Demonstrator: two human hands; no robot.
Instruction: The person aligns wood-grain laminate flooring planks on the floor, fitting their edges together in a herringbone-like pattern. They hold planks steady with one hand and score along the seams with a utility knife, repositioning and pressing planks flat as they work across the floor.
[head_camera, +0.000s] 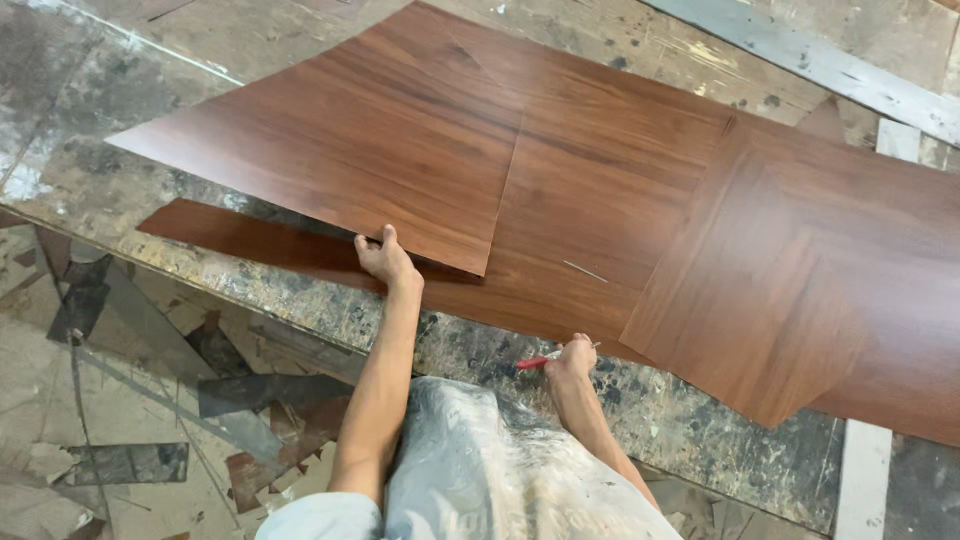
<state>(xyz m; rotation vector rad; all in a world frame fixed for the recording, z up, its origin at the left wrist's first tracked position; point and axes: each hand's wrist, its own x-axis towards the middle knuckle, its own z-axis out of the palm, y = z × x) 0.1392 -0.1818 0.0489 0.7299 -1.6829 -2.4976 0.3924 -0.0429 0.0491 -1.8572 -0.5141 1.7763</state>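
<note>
Reddish-brown wood-grain laminate sheets (600, 200) cover a grey, dark-mottled, stained tabletop (690, 420). Beside the sheets' near edge, a red-handled tool (535, 362). Below the tabletop, white glossy clothing (480, 470).

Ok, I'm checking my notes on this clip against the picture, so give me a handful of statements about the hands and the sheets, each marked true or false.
1. The left hand grips the near edge of the top wood-grain sheet. True.
2. The right hand holds a blue marker. False: it holds a red-handled tool at the near edge of the lower sheet.
3. The sheets are pale grey. False: they are reddish-brown with a wood grain.
4. The sheets lie on a stained, mottled worktable. True.
5. Offcuts and scraps lie on the floor at the left. True.
6. Both hands rest on the same sheet. False: the left is on the top sheet, the right at the lower one.
</note>
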